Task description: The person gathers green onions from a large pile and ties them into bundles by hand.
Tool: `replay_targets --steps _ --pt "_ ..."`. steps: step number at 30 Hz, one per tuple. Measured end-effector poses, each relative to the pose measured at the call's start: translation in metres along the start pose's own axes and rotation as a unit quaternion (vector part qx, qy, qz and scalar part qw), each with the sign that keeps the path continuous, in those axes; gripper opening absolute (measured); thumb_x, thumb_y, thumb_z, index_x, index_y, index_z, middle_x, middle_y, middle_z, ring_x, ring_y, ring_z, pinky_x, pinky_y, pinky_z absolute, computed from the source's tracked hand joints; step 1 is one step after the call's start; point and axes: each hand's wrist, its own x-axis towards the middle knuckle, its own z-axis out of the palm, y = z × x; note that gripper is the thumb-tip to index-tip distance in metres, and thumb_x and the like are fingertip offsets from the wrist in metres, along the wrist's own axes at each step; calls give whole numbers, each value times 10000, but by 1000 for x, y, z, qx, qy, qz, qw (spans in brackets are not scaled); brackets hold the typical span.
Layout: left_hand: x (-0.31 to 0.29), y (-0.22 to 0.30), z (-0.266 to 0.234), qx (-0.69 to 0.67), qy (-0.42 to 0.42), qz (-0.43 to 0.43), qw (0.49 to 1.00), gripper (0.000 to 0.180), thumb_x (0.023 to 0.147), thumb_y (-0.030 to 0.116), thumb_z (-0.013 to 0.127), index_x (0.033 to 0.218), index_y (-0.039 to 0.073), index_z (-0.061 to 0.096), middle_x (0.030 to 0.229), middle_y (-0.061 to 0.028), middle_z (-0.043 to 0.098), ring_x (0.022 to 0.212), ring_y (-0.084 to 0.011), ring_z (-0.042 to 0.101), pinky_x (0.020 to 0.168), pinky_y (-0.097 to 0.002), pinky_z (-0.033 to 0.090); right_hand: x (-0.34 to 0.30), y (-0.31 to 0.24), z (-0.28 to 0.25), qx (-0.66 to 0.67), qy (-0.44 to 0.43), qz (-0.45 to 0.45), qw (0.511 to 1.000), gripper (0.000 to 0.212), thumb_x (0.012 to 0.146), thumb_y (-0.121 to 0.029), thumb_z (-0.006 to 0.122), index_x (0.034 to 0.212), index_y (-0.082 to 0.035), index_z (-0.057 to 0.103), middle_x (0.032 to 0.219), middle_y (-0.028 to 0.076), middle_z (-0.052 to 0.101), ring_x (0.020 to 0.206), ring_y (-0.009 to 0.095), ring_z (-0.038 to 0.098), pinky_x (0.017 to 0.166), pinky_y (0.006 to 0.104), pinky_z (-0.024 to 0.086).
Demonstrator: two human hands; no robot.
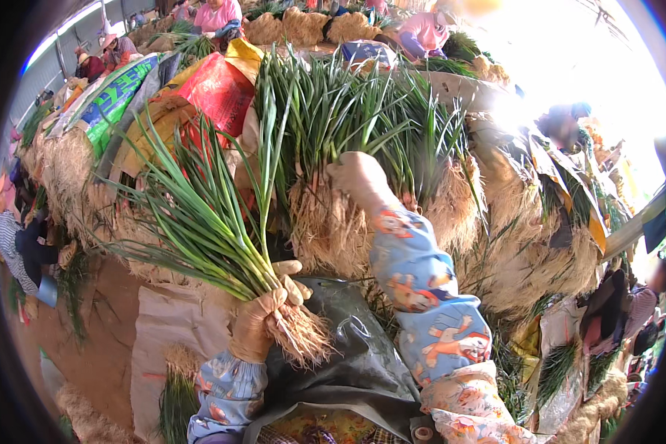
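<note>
My left hand (263,314), in a tan glove, is closed around a bunch of green onions (226,248). Their long green leaves fan out to the upper left, and the pale stringy roots (301,331) stick out below the fist. Ahead, my right hand (354,176) reaches into a thick row of green onions (340,111) standing on the heap. Its fingers close on stems just above the roots; the fingertips are partly hidden. A dense mat of roots (322,229) hangs under that hand.
A dark apron (340,325) covers my lap. Red and yellow sacks (218,92) lie over the heap to the left, beside a green-and-blue sack (118,100). More rooted bundles (525,259) extend right. Several people work around, including one in pink (218,16) at the far side.
</note>
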Motion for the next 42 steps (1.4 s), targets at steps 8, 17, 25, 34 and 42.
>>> replay_targets --steps 8,17,25,34,42 --pt "-3 -8 -2 -24 -20 -63 997 376 736 183 671 1022 -6 518 773 -69 594 817 -213 577 816 -338 462 -75 111 -29 156 130 76 976 149 861 -133 538 758 -34 578 647 56 591 542 113 549 470 257 439" --pt "-1 -21 4 15 -9 -76 997 360 725 181 670 997 -8 526 770 -88 585 788 -203 581 802 -354 486 -86 64 -48 54 195 189 961 207 850 -279 569 837 -72 578 672 106 610 638 246 604 634 352 479" --pt "15 -20 36 111 -19 -94 989 299 751 172 650 990 19 556 903 -119 611 764 -141 581 693 -259 491 -55 71 -43 197 105 213 951 227 850 -248 564 779 -34 593 679 99 616 581 221 603 620 328 516" --pt "26 -53 16 33 17 -188 982 268 803 206 621 962 5 546 784 -119 600 547 -112 558 509 -208 478 -139 -1 23 744 -152 182 624 315 867 -237 581 970 61 574 694 75 622 486 113 550 442 234 477" --pt "0 -30 27 -185 -93 -107 973 202 768 173 623 863 58 487 767 -70 450 665 -164 474 570 -277 428 -140 52 109 784 91 102 606 87 826 -127 572 856 -57 614 696 52 584 559 133 563 472 217 468"
